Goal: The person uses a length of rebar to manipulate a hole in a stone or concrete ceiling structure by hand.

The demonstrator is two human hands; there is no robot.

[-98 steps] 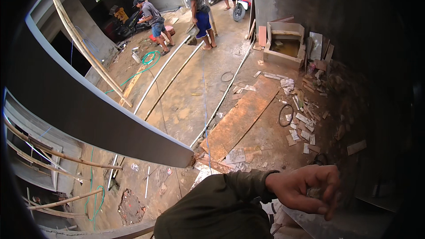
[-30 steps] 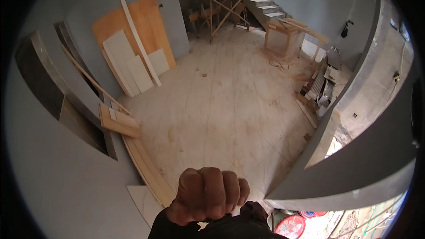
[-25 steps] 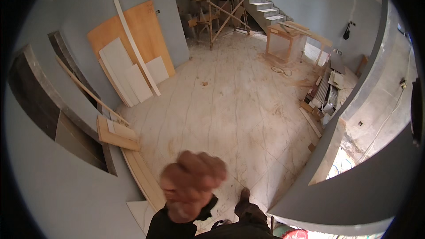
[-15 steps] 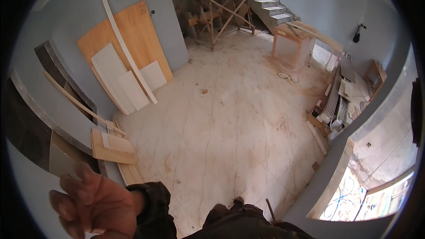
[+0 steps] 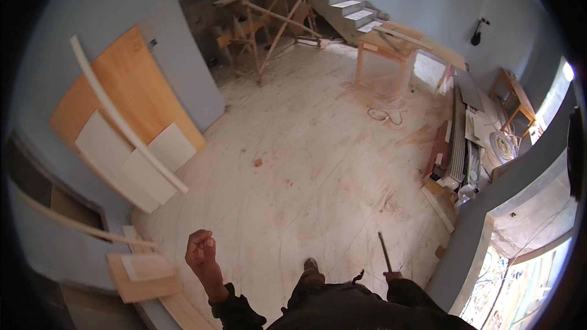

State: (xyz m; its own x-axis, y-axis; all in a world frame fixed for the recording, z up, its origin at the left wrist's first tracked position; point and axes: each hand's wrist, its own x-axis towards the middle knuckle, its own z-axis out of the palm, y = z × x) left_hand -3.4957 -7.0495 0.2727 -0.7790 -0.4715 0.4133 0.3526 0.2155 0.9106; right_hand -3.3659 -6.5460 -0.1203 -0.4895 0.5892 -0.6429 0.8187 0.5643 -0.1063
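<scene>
Rod (image 5: 384, 252): slim, straight, dark; right of the shoe (image 5: 310, 263)
Right grip (image 5: 392, 277): closed around the rod's near end
Left grip (image 5: 200, 250): fingers curled inward, left of the shoe
Floor (image 5: 299, 195): pale, brown-stained, around the shoe
Orange panel (image 5: 148, 88): leaning, farther left of the shoe

1 orange panel (image 5: 143, 85) leaning on a grey wall (image 5: 183, 67), stairs (image 5: 347, 5), wooden trestle (image 5: 288, 22), possibly a coiled hose (image 5: 496, 144)

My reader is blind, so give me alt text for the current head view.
A bare right hand grips a thin dark rod, and the left hand is raised, loosely curled, over a dusty floor. Ahead, a plywood sheet leans against the left wall; a staircase rises beyond.
</scene>
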